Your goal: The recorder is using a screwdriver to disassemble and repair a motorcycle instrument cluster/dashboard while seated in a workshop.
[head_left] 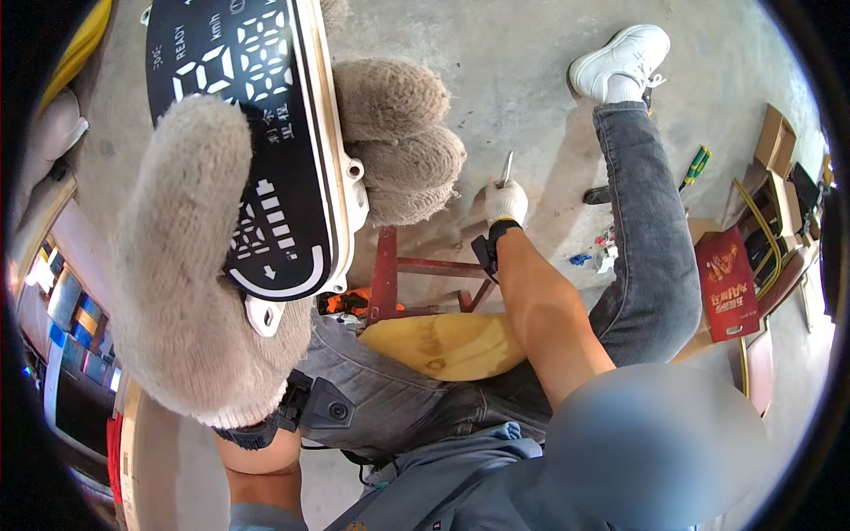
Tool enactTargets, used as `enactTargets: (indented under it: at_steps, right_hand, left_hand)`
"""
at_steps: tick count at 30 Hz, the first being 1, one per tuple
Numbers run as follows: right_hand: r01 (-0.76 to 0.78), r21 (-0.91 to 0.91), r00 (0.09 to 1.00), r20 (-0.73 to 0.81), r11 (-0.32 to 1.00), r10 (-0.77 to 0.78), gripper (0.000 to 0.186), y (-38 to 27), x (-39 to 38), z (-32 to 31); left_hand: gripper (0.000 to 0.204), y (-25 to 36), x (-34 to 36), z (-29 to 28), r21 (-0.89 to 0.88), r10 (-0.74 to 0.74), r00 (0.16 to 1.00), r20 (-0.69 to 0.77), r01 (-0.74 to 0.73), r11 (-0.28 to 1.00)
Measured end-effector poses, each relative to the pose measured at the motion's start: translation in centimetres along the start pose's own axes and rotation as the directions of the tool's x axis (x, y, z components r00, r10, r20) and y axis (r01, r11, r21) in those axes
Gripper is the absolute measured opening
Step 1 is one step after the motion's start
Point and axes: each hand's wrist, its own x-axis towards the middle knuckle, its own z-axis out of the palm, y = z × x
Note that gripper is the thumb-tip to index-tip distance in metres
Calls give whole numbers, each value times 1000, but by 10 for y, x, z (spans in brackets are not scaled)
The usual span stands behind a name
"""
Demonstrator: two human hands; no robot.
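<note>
My left hand (195,283), in a greyish knitted work glove, is raised close to the camera. It grips a dashboard display panel (297,168) with a black face, white markings and a pale mounting rim. The thumb lies across the front, and the fingers wrap behind the far edge. Lower down and farther off, my right hand (506,203), in a white glove, is closed around a slim metal tool (507,165). Only its narrow shiny end shows above the fist, so its exact kind is unclear. The two hands are apart.
A yellow curved seat-like piece (443,347) and a red metal frame (383,274) stand between my legs. On the right are a green-and-yellow-handled tool (697,166), a red box (728,283) and cardboard boxes (776,140). Cluttered shelving (80,319) lines the left.
</note>
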Motion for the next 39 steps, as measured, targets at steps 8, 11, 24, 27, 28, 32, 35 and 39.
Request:
enactTargets:
  at_steps: [8, 11, 24, 27, 28, 32, 35, 39]
  right_hand:
    - [156, 368, 988, -53, 917, -147, 21, -44, 22, -20]
    - [-42, 773, 995, 87, 633, -39, 13, -77, 16, -50]
    - [-333, 751, 927, 373, 570, 51, 13, -18, 2, -14]
    - [-251, 510, 910, 415, 823, 21, 14, -21, 9, -29]
    - [-249, 506, 909, 416, 825, 20, 14, -21, 6, -26]
    - [-55, 482, 695, 647, 874, -313, 38, -77, -47, 15]
    - [-9, 270, 714, 675, 963, -182, 36, -93, -66, 56]
    - [496, 239, 672, 502, 834, -544, 36, -85, -49, 92]
  left_hand:
    - [83, 15, 12, -4, -69, -8, 1000, -26, 6, 998]
    - [77, 20, 19, -3, -196, -14, 999, -36, 7, 980]
    - [61, 45, 44, -17, -690, -44, 998, -39, 5, 724]
    - [64, 33, 58, -21, -955, 97, 956, 277, 285, -84]
    - [64, 32, 58, -21, -955, 93, 957, 276, 284, -86]
    - [65, 30, 55, -39, -979, 57, 981, 186, 190, -72]
    - [64, 20, 47, -30, -980, 21, 987, 162, 163, -114]
    - [62, 22, 55, -19, -985, -20, 989, 145, 142, -101]
